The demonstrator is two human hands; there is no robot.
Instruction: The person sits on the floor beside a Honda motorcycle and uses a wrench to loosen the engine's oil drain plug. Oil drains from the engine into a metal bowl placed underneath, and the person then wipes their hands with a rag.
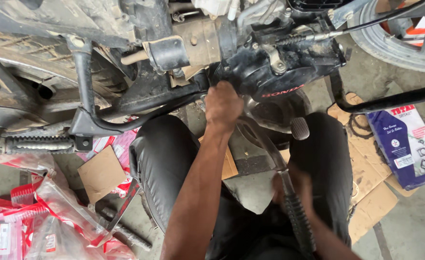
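Left hand (223, 107): fingers curled shut against the underside of the black engine case (275, 72), what they gripped hidden. Right hand (292, 185): blurred, closed round the ribbed grip of a long metal wrench (275, 163) running up to the case. Cardboard sheets (366, 168), blue gasket packet (407, 144) lay alongside.

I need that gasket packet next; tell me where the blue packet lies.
The blue packet lies at the right edge of the head view, on the floor atop brown cardboard, beside the person's right knee.
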